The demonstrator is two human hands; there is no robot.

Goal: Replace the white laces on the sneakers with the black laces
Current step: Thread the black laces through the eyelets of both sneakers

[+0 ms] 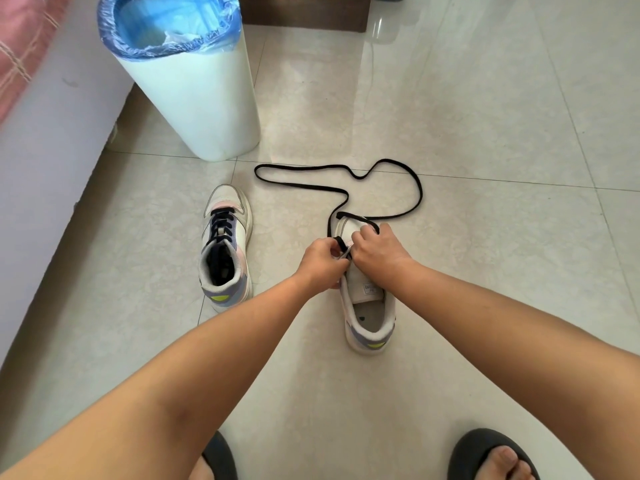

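Pinching flat black lace (346,192), both hands, over white sneaker (367,299).

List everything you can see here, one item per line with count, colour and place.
Sneakers: two, white with pink, blue and yellow trim; the laced sneaker on the left, the unlaced sneaker under the hands.
Black lace: one loose, snaking over the floor beyond the unlaced sneaker, its end at the hands.
Bin: one, white with a blue liner, far left.
Floor: pale glossy tiles.
Bed edge: white, with pink cover, left.
Slippers: two, dark, on the feet at bottom.
Left hand: pinches the lace.
Right hand: fingers curled at the sneaker's eyelets beside the lace.
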